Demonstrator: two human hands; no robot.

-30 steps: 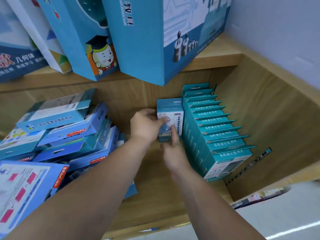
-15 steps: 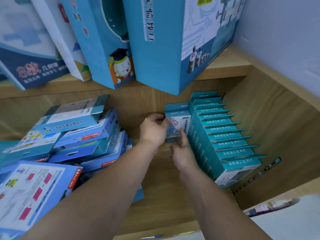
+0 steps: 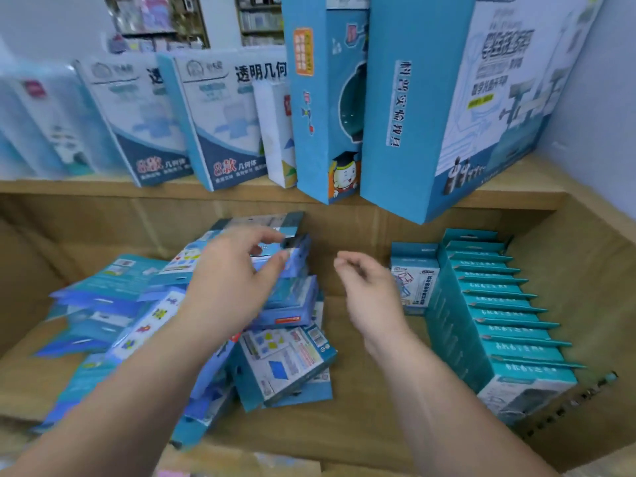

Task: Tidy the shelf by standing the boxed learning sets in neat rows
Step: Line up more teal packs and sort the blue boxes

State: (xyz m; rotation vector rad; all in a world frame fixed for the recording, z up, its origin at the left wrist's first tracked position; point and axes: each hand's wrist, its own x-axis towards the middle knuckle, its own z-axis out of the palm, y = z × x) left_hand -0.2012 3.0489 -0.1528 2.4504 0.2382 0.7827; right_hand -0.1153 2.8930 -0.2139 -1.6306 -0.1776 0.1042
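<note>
Having released the teal learning-set box [image 3: 413,284], now upright beside the finished row [image 3: 499,304], we note both hands empty: left hand [image 3: 234,287] with fingers spread over the jumbled pile [image 3: 285,366], right hand [image 3: 371,297] loosely curled.

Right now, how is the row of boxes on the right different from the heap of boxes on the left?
The row stands upright, box against box; the heap lies flat and tilted, overlapping. The row is uniformly teal; the heap mixes blue and teal with colourful prints. The left hand hovers over the heap; no hand touches the row. Both sit on one wooden shelf.
</note>
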